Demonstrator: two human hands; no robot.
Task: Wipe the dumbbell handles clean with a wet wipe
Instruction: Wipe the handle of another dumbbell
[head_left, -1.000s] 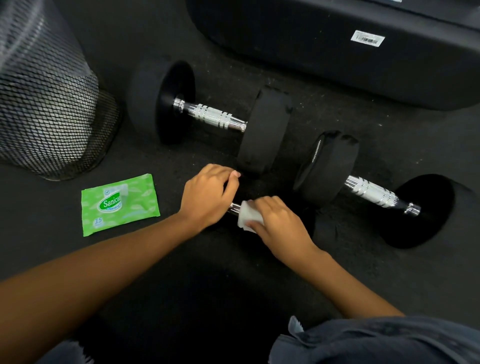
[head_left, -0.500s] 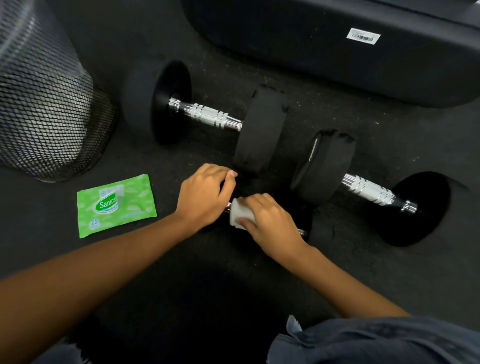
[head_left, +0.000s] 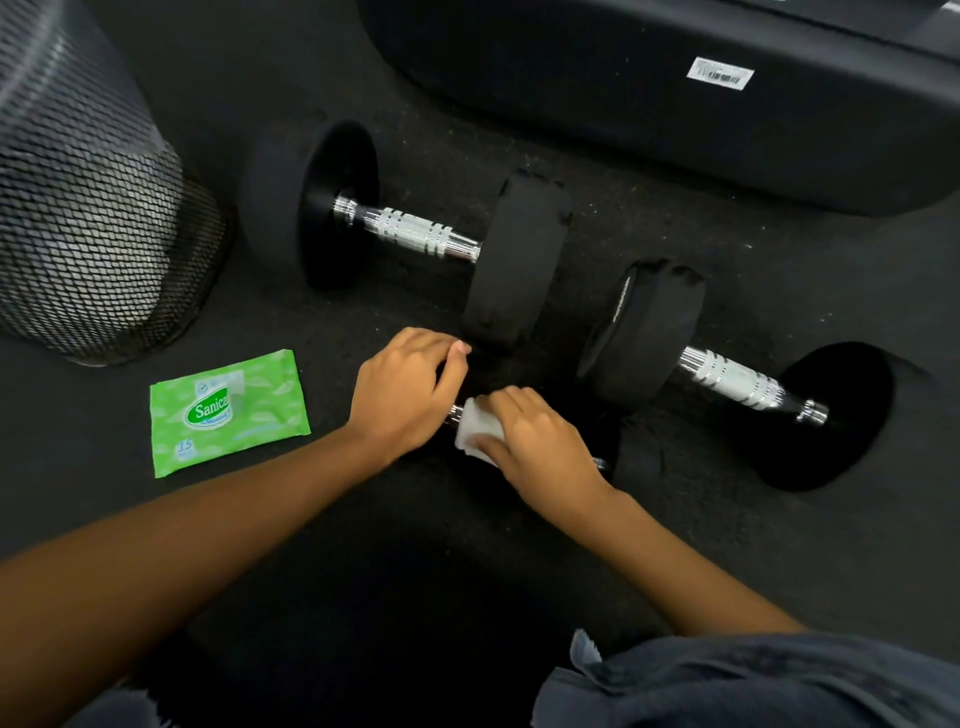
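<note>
Three black dumbbells with chrome handles lie on the dark floor. My right hand (head_left: 540, 441) grips a white wet wipe (head_left: 475, 428) wrapped round the handle of the nearest dumbbell (head_left: 636, 462); only short chrome bits of that handle show. My left hand (head_left: 405, 395) curls over that dumbbell's left weight, which is hard to make out against the floor. The far dumbbell (head_left: 415, 234) and the right dumbbell (head_left: 737, 382) lie untouched with bare handles.
A green wet-wipe pack (head_left: 228, 410) lies flat on the floor left of my left hand. A black mesh bin (head_left: 88, 208) stands at the far left. A large black equipment base (head_left: 675, 104) runs along the back.
My right hand has slid the wipe a little to the left along the handle, closer to my left hand. The left hand has stayed in place.
</note>
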